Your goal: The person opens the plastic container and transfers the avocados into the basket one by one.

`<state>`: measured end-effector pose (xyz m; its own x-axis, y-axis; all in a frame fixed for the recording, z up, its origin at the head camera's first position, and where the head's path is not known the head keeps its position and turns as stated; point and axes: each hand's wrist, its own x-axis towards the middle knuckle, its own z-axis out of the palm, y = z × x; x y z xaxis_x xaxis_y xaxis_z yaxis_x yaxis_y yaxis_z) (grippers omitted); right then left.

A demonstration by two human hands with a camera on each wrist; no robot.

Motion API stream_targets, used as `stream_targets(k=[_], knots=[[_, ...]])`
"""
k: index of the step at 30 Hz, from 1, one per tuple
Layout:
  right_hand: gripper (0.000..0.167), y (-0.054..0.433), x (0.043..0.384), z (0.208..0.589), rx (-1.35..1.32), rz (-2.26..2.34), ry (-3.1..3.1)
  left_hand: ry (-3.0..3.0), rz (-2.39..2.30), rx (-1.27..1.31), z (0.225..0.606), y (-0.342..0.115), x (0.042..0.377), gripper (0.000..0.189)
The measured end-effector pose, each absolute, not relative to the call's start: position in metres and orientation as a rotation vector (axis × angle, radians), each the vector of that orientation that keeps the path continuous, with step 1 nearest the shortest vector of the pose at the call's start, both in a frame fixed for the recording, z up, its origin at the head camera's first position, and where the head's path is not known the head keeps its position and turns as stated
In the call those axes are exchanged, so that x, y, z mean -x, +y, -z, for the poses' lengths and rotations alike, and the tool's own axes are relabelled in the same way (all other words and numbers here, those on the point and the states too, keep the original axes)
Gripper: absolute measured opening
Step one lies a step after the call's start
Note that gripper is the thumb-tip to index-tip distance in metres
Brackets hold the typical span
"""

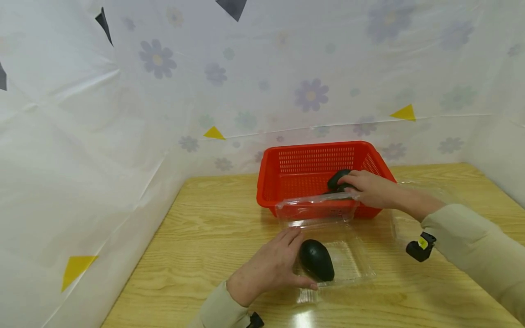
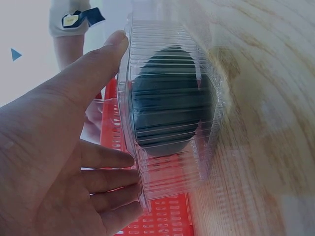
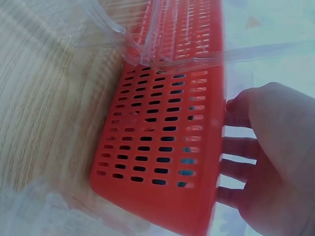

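My left hand (image 1: 276, 264) touches the left and near rim of a clear plastic clamshell box (image 1: 348, 262), thumb and fingers spread along its edge. Inside the box, by this hand, lies one dark green avocado (image 1: 316, 260); the left wrist view shows the avocado (image 2: 167, 101) through the ribbed wall. My right hand (image 1: 371, 189) reaches over the near rim of a red plastic basket (image 1: 268, 182), its fingers bent down at dark avocados (image 1: 338, 179) in the right part. In the right wrist view the basket wall hides the right fingertips; I cannot tell whether they grip an avocado.
The box's raised lid (image 1: 317, 209) stands against the basket's front wall. Another clear plastic box (image 1: 404, 225) lies to the right, under the right forearm. All stand on a wood-grain table (image 1: 213, 218), with flowered white sheeting (image 1: 246, 91) behind and at the sides.
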<state>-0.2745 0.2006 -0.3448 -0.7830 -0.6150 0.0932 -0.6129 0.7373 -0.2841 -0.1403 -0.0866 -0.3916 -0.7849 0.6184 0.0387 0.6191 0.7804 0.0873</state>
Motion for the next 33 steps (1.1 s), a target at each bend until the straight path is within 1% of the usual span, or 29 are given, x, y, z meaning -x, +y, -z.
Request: stream_targets(k=[12, 17, 23, 33], knots=[[0.027, 0.204, 0.256, 0.323, 1.086, 0.498, 3.013, -2.962, 0.158, 1.031, 0.392, -0.086, 0.14, 0.107], [0.028, 0.204, 0.247, 0.317, 1.15, 0.501, 3.056, -2.956, 0.155, 1.029, 0.392, -0.086, 0.141, 0.108], [0.028, 0.201, 0.239, 0.314, 1.274, 0.494, 3.1, -2.96, 0.159, 1.027, 0.392, -0.086, 0.141, 0.108], [0.031, 0.193, 0.223, 0.299, 1.565, 0.548, 3.17, -2.98, 0.173, 1.027, 0.392, -0.088, 0.142, 0.108]])
